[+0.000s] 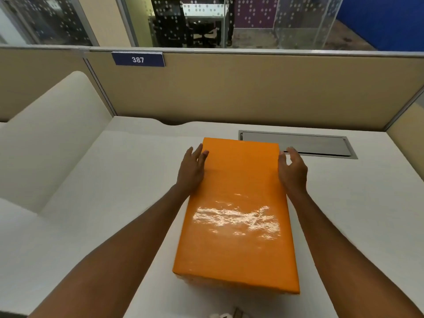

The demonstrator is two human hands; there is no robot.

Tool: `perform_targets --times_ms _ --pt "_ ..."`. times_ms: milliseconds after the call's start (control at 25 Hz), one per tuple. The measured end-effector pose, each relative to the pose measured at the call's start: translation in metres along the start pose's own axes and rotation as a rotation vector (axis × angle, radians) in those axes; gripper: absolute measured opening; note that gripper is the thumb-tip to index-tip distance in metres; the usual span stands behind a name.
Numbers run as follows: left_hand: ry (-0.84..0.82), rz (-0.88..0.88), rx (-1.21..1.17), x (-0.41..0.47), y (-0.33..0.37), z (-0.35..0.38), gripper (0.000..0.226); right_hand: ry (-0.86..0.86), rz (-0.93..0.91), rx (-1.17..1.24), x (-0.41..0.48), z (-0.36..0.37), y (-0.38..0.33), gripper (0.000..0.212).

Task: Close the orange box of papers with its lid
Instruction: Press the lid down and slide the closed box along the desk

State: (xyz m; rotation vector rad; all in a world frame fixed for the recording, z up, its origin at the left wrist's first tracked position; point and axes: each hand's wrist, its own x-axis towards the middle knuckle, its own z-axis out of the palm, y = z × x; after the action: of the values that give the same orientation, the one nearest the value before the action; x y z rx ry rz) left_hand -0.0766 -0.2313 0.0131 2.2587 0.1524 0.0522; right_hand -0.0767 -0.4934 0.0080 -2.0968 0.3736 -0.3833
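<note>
A glossy orange lid (238,210) lies flat over the orange box on the white desk, covering it fully; the papers are hidden. The box's front wall (206,281) shows just under the lid's near edge. My left hand (191,171) rests against the lid's far left edge, fingers spread, fingertips touching the top. At the far right edge my right hand (292,168) hovers with fingers apart, thumb close to the lid's side. Neither hand grips anything.
A grey metal cable hatch (321,143) is set into the desk (114,191) behind the box on the right. Beige cubicle partitions (229,88) wall the desk at the back and sides; a blue tag reads 387 (138,59). Small white objects (220,315) peek in at the bottom edge.
</note>
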Motion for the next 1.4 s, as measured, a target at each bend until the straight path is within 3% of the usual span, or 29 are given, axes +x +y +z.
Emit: perform_targets --times_ms 80,240,360,480,600,840,1000,1080,1200,1400 --pt "-0.021 -0.055 -0.052 -0.023 0.0 -0.009 0.052 -0.026 0.059 0.008 -0.024 -0.016 0.006 0.047" --pt "-0.053 -0.183 -0.195 -0.096 -0.02 -0.022 0.046 -0.279 0.227 0.009 -0.091 -0.041 0.037 0.054" --pt "-0.054 -0.29 -0.33 -0.139 -0.034 -0.023 0.041 -0.413 0.37 0.16 -0.131 -0.051 0.056 0.058" --pt "-0.071 -0.323 -0.39 -0.158 -0.041 -0.02 0.042 -0.482 0.396 0.363 -0.155 -0.056 0.06 0.057" --pt "-0.06 -0.305 -0.42 -0.163 -0.042 -0.019 0.04 -0.499 0.387 0.42 -0.164 -0.056 0.055 0.053" --pt "-0.19 -0.318 -0.483 -0.165 -0.04 -0.021 0.048 -0.502 0.402 0.432 -0.164 -0.054 0.058 0.05" --pt "-0.2 -0.325 -0.576 -0.166 -0.044 -0.024 0.048 -0.509 0.502 0.816 -0.167 -0.058 0.069 0.048" --pt "-0.15 -0.32 -0.659 -0.17 -0.055 -0.024 0.045 -0.488 0.466 0.921 -0.175 -0.062 0.076 0.046" --pt "-0.168 -0.325 -0.809 -0.181 -0.068 -0.017 0.043 -0.498 0.422 0.928 -0.192 -0.06 0.081 0.044" --pt "-0.254 -0.366 -0.911 -0.167 -0.084 -0.018 0.047 -0.433 0.514 0.949 -0.192 -0.044 0.063 0.047"
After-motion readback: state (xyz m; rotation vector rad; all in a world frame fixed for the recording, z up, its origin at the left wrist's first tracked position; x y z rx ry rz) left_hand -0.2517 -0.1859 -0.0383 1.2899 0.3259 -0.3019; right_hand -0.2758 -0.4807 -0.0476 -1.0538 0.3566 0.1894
